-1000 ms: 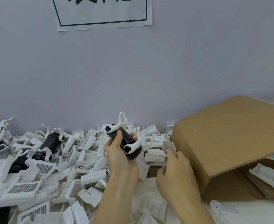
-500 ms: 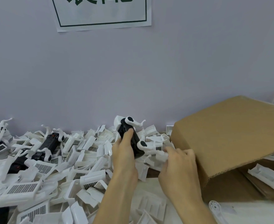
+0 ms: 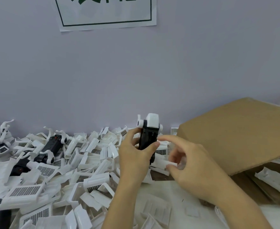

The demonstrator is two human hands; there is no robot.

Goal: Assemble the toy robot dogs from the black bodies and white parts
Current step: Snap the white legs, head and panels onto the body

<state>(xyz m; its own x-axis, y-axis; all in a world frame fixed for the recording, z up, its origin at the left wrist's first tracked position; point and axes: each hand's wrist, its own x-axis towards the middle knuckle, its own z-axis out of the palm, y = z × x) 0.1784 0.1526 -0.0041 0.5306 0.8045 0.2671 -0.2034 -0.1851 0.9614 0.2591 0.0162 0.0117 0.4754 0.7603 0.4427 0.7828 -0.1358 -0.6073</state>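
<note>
Fills the upper two thirds of the frame: pale lilac wall point(image 3: 102, 71), with a white paper sign point(image 3: 106, 12) bordered in green taped at top centre, its green characters cut off by the frame edge. Occupies the right middle: brown cardboard box point(image 3: 235, 134), tilted, with a white moulded part point(image 3: 274, 181) lying under its raised edge at lower right. Spreads across the lower left and centre: heap of white plastic parts point(image 3: 73, 164), many with grey gridded panels, lying loose and overlapping. Among them at left centre: partly assembled black dog body point(image 3: 52, 146) with white curved legs, lying on the pile; more black pieces at the far left edge, partly cropped. Just left of centre bottom: left hand point(image 3: 134, 156), fingers and thumb curled round a black toy dog body point(image 3: 148, 138) held upright above the pile, near the box's left corner, capped at the top by a white piece point(image 3: 152, 120) and with white joints at its sides. Right of it: right hand point(image 3: 193, 167), fingers loosely bent, thumb and fingers pinching a small white part point(image 3: 173, 163), index finger extended toward the black body; blurred, contact with the body not clear.
</note>
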